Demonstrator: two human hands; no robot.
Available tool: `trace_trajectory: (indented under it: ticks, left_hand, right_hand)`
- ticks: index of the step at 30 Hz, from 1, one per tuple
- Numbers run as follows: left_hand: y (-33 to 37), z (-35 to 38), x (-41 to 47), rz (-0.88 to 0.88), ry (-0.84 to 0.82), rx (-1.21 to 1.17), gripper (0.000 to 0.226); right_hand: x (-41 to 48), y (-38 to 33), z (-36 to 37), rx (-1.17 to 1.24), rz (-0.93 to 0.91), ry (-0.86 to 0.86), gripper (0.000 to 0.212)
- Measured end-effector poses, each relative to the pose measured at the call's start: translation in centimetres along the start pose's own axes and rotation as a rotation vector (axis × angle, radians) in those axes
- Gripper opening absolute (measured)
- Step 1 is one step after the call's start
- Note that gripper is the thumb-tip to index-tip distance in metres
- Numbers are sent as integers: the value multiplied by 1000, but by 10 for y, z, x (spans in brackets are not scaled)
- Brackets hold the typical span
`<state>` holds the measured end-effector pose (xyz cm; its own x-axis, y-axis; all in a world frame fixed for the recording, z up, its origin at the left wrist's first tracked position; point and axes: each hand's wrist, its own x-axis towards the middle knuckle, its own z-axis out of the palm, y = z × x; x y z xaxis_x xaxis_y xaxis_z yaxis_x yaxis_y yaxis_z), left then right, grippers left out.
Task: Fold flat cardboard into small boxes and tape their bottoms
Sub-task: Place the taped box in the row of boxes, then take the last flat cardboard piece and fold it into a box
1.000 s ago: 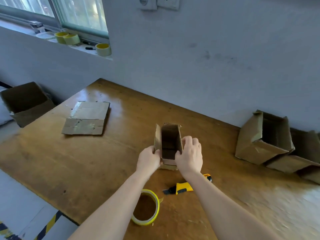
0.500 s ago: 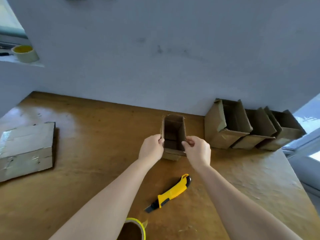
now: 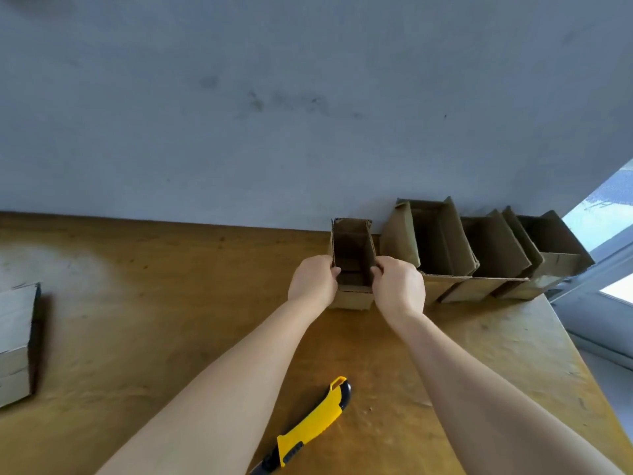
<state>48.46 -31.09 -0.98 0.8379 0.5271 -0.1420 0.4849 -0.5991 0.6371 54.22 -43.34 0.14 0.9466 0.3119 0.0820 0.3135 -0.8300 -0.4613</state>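
The tabletop (image 3: 171, 303) now has the small box (image 3: 352, 265) far back by the wall, just beside the row of finished boxes (image 3: 479, 258). Left hand (image 3: 313, 281) and right hand (image 3: 399, 286) fingers grip its sides. It has moved there, so it looks done.

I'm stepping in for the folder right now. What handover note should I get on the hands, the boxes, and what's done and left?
Left hand and right hand both grip the open box, one on each side wall, upright on the table near the wall.
Three boxes stand in a row to its right.
Knife lies near you; flat cardboard sits at left.
Left: set this box by the row, then fold the flats.
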Motion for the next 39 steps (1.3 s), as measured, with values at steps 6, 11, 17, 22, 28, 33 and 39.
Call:
trace_trajectory:
  ticks: [6,11,17,22,28,33,39]
  left_hand:
    - [9,10,14,27,-13,73,37]
    - [10,5,9,54,-25,163,41]
    - [0,-24,-23,96,30,352,44]
    - [-20,-56,-63,59,100,446,37]
    - [-60,-95,-125,-38,215,524,36]
    - [-102,-126,-175,-154,276,561,31]
    - [-160,-161,-221,-302,331,581,15]
  right_hand:
    - [15,4,2,-133,-62,-68,28]
    - [11,1,0,-114,-91,-88,29]
    - [-8,-3,-15,-108,-136,-76,38]
    - [-32,-21,-28,-160,-267,-119,42]
    - [-70,-62,-26,-204,-479,-183,44]
    - [-107,-106,-10,-240,-670,-248,43]
    - [-147,-163,20,-246,-864,-296,37]
